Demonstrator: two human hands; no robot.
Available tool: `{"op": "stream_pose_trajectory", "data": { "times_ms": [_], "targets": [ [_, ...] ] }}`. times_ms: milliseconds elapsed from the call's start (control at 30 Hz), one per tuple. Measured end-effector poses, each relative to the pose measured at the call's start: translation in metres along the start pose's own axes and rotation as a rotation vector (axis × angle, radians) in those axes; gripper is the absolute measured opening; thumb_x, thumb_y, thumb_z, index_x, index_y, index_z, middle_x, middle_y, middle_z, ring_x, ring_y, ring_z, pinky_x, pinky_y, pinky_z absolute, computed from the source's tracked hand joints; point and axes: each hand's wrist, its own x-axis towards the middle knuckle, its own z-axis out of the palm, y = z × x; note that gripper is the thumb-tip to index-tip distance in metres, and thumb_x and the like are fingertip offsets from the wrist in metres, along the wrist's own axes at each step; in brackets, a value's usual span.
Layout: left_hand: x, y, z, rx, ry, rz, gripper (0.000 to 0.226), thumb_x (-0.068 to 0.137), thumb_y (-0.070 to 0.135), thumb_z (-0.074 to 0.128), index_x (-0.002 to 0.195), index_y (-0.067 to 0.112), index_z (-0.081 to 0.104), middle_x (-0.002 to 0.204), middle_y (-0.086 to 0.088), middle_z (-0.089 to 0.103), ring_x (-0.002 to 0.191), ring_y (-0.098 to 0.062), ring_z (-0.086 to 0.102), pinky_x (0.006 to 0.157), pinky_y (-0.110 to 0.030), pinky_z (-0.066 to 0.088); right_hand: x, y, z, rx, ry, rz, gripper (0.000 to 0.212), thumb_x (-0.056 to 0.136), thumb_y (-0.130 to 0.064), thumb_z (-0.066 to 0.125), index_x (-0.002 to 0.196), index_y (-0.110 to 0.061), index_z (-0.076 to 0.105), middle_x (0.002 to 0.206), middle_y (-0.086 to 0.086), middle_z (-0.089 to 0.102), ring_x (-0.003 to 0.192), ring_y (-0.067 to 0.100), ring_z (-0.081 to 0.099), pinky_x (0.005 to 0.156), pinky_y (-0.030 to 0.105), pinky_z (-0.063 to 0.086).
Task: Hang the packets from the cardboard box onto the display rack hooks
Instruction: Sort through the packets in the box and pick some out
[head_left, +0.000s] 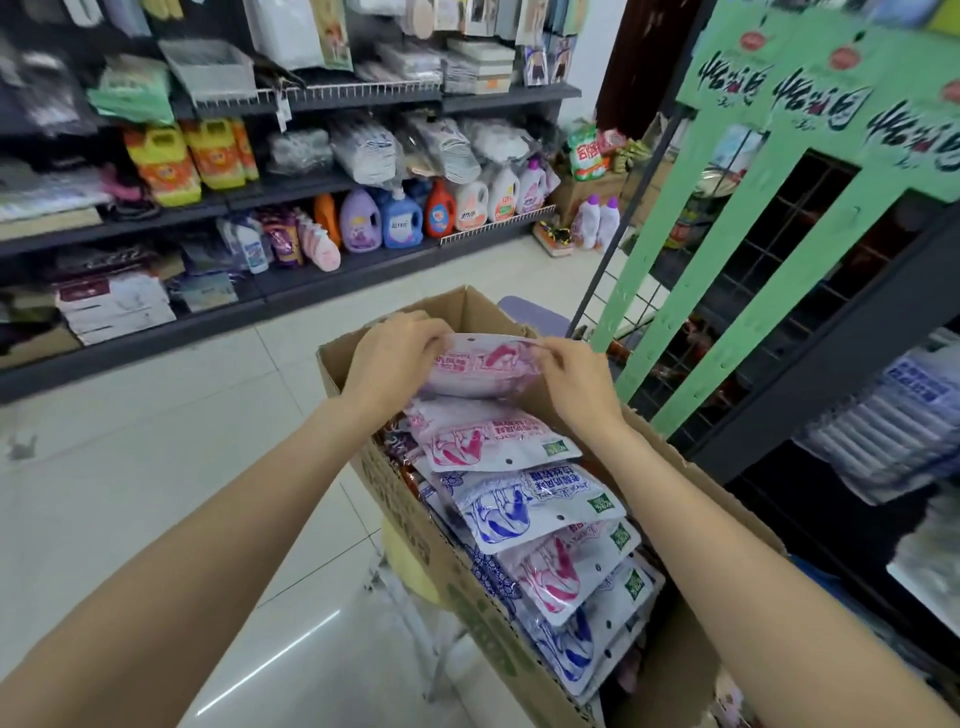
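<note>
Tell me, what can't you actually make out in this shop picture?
All in the head view:
- Bottom of the brown cardboard box: covered by overlapping pink and blue plastic packets.
- Hooks of the black wire display rack: masked by green cardboard strips.
- Left hand fingertips: tucked behind the raised pink packet, which the right hand pinches too.
- Packet lettering: blurred.

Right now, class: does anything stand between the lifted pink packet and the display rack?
Nothing visible does. Both hands, left hand and right hand, hold the pink packet above the cardboard box; the display rack stands open to its right.
</note>
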Motion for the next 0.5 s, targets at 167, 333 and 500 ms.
{"op": "stream_pose_trajectory", "data": {
  "times_ms": [167,333,500],
  "targets": [
    [0.040,0.049,-0.012,-0.005,0.086,0.126,0.023,0.097,0.019,0.048,0.108,0.013,0.068,0.099,-0.008,0.064,0.096,-0.031,0.055,0.079,-0.043,0.043,0.011,-0.005,-0.055,-0.015,0.078,-0.010,0.011,0.090,-0.015,0.060,0.081,-0.013,0.065,0.071,-0.002,0.062,0.067,0.016,0.056,0.064,0.034,0.045],
    [0.067,0.115,-0.018,-0.065,0.233,0.274,0.020,0.094,0.018,0.053,0.097,0.009,0.070,0.089,-0.009,0.067,0.086,-0.033,0.057,0.072,-0.043,0.045,0.001,0.000,-0.119,-0.046,0.276,-0.060,0.017,0.095,-0.021,0.055,0.090,-0.013,0.068,0.066,-0.008,0.051,0.066,0.014,0.047,0.060,0.029,0.032],
    [0.083,0.198,-0.019,-0.141,0.350,0.434,0.015,0.091,0.013,0.058,0.089,0.008,0.072,0.080,-0.008,0.068,0.075,-0.028,0.059,0.066,-0.031,0.035,-0.026,0.023,-0.192,-0.005,0.510,-0.055,0.016,0.094,-0.016,0.055,0.092,-0.013,0.071,0.069,-0.011,0.055,0.056,-0.004,0.044,0.056,0.005,0.035]
  ]
}}
